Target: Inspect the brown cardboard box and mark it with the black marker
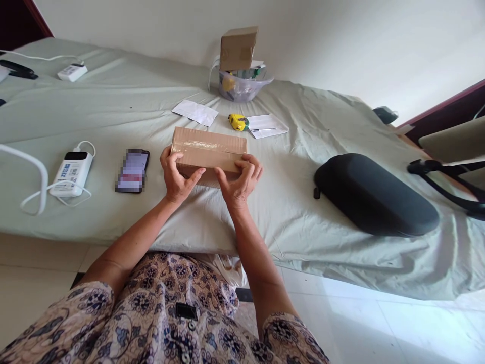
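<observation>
A brown cardboard box (209, 149), sealed with clear tape along its top, rests on the grey-green bed sheet (113, 106) in front of me. My left hand (175, 174) grips the box's near left corner, fingers curled over the top edge and thumb along the front. My right hand (239, 181) grips the near right end the same way. Both hands are closed on the box.
A phone (132, 170) and a white power bank with cable (71, 173) lie to the left. A black oval case (373, 197) lies to the right. Behind the box are papers (195, 111), a yellow tape measure (238, 122), and a clear bowl (242, 86) with a small box on it.
</observation>
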Demonstrator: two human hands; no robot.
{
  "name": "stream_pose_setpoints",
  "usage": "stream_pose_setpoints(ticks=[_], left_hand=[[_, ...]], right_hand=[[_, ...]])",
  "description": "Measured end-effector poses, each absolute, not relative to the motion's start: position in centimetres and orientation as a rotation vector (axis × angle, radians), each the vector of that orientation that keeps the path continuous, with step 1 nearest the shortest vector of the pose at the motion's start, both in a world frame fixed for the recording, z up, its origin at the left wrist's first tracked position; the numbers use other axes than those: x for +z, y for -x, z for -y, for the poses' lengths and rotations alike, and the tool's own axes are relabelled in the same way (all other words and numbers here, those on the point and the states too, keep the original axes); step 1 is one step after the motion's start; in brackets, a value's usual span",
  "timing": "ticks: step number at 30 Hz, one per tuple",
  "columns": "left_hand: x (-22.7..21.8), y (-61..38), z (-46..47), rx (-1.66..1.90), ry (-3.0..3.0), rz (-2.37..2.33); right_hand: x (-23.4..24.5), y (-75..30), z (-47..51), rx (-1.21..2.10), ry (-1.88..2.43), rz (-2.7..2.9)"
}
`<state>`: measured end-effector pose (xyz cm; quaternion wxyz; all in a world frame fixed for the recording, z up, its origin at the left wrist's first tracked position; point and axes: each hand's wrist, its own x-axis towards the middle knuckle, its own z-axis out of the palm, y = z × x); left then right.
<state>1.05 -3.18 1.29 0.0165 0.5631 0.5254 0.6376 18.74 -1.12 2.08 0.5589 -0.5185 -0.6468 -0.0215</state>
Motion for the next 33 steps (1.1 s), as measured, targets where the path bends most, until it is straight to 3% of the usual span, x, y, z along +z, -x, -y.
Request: stream_pose_setpoints(ticks=[15, 23, 27, 33], left_hand=[[1.4, -1.1, 2.9, 1.935, -1.687, -1.605], [1.3, 0.1, 2.7, 1.921, -1.706, -1.499], [0.5, 0.5, 2.1, 1.956, -1.617, -1.483], [-2.2, 2.2, 0.1, 1.742, -1.351, -1.712]], right_hand=[[2.3, -19.3, 0.3, -0.018, 1.091, 1.539], [1.6, -19.9, -0.4, 0.317, 1.056, 1.293], [0.6, -20.6, -1.4, 0.329, 1.144, 1.256], [-1.3, -21.6, -3.1, 0.655, 1.245, 1.396]])
